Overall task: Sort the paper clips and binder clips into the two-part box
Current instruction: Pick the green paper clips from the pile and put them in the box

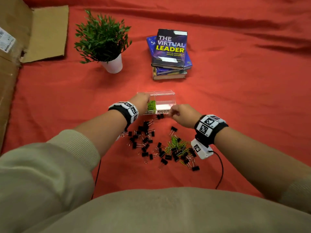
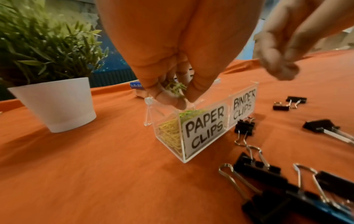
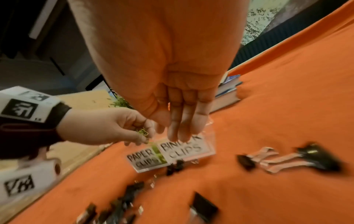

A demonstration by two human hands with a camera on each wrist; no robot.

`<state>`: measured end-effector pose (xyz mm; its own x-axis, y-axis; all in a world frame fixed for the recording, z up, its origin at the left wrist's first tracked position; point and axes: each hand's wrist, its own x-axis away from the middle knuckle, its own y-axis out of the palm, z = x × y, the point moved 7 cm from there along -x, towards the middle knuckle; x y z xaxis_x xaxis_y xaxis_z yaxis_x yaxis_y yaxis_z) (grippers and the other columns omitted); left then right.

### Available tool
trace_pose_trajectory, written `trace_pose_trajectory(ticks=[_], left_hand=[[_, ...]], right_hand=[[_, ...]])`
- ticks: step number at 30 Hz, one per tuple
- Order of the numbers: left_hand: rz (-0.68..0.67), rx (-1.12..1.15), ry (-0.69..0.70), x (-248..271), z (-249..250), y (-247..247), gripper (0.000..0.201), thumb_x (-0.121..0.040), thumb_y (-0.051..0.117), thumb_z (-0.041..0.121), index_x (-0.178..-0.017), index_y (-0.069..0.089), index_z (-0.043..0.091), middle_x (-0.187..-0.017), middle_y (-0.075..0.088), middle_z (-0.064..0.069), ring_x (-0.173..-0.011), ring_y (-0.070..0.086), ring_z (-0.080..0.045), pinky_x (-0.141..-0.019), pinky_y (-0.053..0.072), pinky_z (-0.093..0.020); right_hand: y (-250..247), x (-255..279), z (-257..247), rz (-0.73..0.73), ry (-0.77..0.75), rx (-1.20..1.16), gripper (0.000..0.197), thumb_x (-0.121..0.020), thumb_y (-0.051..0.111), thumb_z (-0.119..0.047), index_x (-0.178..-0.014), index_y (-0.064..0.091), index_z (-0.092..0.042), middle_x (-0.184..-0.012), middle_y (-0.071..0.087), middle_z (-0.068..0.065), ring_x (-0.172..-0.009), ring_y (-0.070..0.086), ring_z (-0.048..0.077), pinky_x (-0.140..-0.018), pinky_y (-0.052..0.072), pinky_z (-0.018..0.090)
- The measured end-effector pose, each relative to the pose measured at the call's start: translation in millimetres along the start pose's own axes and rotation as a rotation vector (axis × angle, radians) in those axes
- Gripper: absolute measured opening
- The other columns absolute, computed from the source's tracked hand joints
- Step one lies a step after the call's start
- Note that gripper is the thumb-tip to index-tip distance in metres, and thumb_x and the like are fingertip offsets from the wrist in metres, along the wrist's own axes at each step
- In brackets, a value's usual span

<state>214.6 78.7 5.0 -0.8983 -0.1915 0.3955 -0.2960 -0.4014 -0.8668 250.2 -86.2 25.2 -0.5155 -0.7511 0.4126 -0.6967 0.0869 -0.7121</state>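
Note:
A clear two-part box (image 1: 165,93) (image 2: 205,130) (image 3: 184,151) labelled PAPER CLIPS and BINDER CLIPS stands on the orange cloth. My left hand (image 1: 143,102) (image 2: 178,98) (image 3: 107,127) hovers over its left compartment and pinches a small bunch of green paper clips (image 2: 175,88) (image 3: 142,133). More green paper clips (image 1: 151,105) lie inside that compartment. My right hand (image 1: 180,115) (image 2: 277,66) (image 3: 180,131) hangs at the front right of the box, fingers pointing down, with nothing visible in it. Black binder clips (image 1: 144,140) (image 2: 245,125) (image 3: 314,156) and loose green paper clips (image 1: 175,143) lie scattered in front of the box.
A potted plant (image 1: 104,42) (image 2: 53,104) stands at the back left, with a stack of books (image 1: 170,52) behind the box. Cardboard (image 1: 45,32) lies along the left edge. A black cable (image 1: 220,170) runs from my right wrist.

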Motion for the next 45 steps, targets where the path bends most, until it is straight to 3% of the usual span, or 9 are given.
trace_pose_trajectory(ticks=[6, 13, 17, 23, 26, 31, 35, 40, 45], left_hand=[[0.274, -0.103, 0.102, 32.0, 34.0, 6.7, 0.025, -0.085, 0.054, 0.017, -0.111, 0.056, 0.014, -0.115, 0.055, -0.004, -0.11, 0.045, -0.024, -0.097, 0.042, -0.038], [0.015, 0.019, 0.241, 82.1, 90.9, 98.5, 0.022, -0.091, 0.055, 0.025, -0.11, 0.055, 0.015, -0.11, 0.051, -0.002, -0.107, 0.048, -0.02, -0.091, 0.041, -0.031], [0.028, 0.192, 0.085, 83.0, 94.3, 111.7, 0.031, -0.088, 0.061, 0.031, -0.111, 0.051, 0.012, -0.111, 0.051, -0.006, -0.105, 0.05, -0.023, -0.088, 0.044, -0.035], [0.032, 0.299, -0.031, 78.1, 90.0, 123.4, 0.028, -0.087, 0.065, 0.024, -0.109, 0.05, 0.012, -0.113, 0.054, -0.007, -0.105, 0.053, -0.024, -0.092, 0.046, -0.037], [0.033, 0.287, -0.043, 76.0, 80.6, 122.6, 0.023, -0.088, 0.063, 0.022, -0.107, 0.053, 0.012, -0.111, 0.053, -0.005, -0.104, 0.053, -0.023, -0.094, 0.046, -0.037], [0.06, 0.283, -0.068, 74.3, 64.4, 112.6, 0.013, -0.09, 0.059, 0.019, -0.102, 0.058, 0.013, -0.108, 0.053, -0.004, -0.101, 0.054, -0.021, -0.091, 0.047, -0.033], [0.067, 0.287, -0.02, 82.2, 65.3, 107.0, 0.01, -0.089, 0.057, 0.02, -0.099, 0.057, 0.016, -0.102, 0.053, 0.001, -0.095, 0.056, -0.018, -0.086, 0.049, -0.032], [-0.052, 0.146, 0.097, 94.0, 92.2, 122.7, 0.036, -0.082, 0.064, 0.047, -0.103, 0.052, 0.02, -0.105, 0.053, 0.002, -0.096, 0.052, -0.016, -0.082, 0.05, -0.036], [-0.037, 0.122, 0.109, 94.9, 101.7, 126.0, 0.035, -0.083, 0.064, 0.038, -0.106, 0.049, 0.016, -0.107, 0.051, -0.002, -0.099, 0.052, -0.02, -0.08, 0.045, -0.033]], right_hand=[[40.2, 43.1, 57.4, -0.143, 0.065, 0.075, 0.017, -0.088, 0.052, -0.007, -0.092, 0.066, -0.016, -0.091, 0.065, -0.004, -0.076, 0.058, 0.005, -0.058, 0.036, 0.01], [57.8, 45.4, 59.9, -0.025, 0.088, 0.092, 0.014, -0.084, 0.065, -0.024, -0.094, 0.063, -0.014, -0.084, 0.055, -0.005, -0.076, 0.052, 0.012, -0.064, 0.039, 0.023], [67.7, 41.8, 58.8, -0.026, 0.109, 0.087, 0.014, -0.081, 0.067, -0.021, -0.087, 0.062, -0.01, -0.089, 0.058, 0.005, -0.079, 0.053, 0.018, -0.07, 0.045, 0.031], [57.1, 44.6, 72.7, 0.044, 0.227, -0.128, 0.008, -0.077, 0.068, -0.012, -0.078, 0.06, -0.01, -0.073, 0.063, 0.003, -0.066, 0.058, 0.015, -0.062, 0.052, 0.031], [40.2, 42.9, 84.3, 0.101, 0.246, -0.131, 0.007, -0.08, 0.067, -0.012, -0.082, 0.061, -0.009, -0.071, 0.06, -0.001, -0.067, 0.056, 0.015, -0.057, 0.045, 0.022], [24.3, 41.2, 90.7, 0.142, 0.195, -0.014, 0.012, -0.083, 0.063, -0.012, -0.095, 0.061, -0.01, -0.089, 0.058, 0.002, -0.083, 0.057, 0.019, -0.074, 0.048, 0.031], [41.4, 49.0, 74.1, 0.051, 0.052, 0.066, 0.006, -0.082, 0.058, -0.01, -0.086, 0.059, -0.015, -0.09, 0.055, -0.001, -0.083, 0.055, 0.017, -0.074, 0.048, 0.029], [67.9, 62.5, 64.2, -0.052, -0.041, 0.089, 0.013, -0.079, 0.065, -0.016, -0.087, 0.056, -0.013, -0.087, 0.051, -0.001, -0.079, 0.05, 0.017, -0.069, 0.042, 0.026], [75.9, 67.8, 68.3, -0.051, -0.039, 0.108, 0.014, -0.079, 0.062, -0.015, -0.091, 0.056, -0.011, -0.09, 0.052, 0.001, -0.081, 0.049, 0.017, -0.07, 0.039, 0.025]])
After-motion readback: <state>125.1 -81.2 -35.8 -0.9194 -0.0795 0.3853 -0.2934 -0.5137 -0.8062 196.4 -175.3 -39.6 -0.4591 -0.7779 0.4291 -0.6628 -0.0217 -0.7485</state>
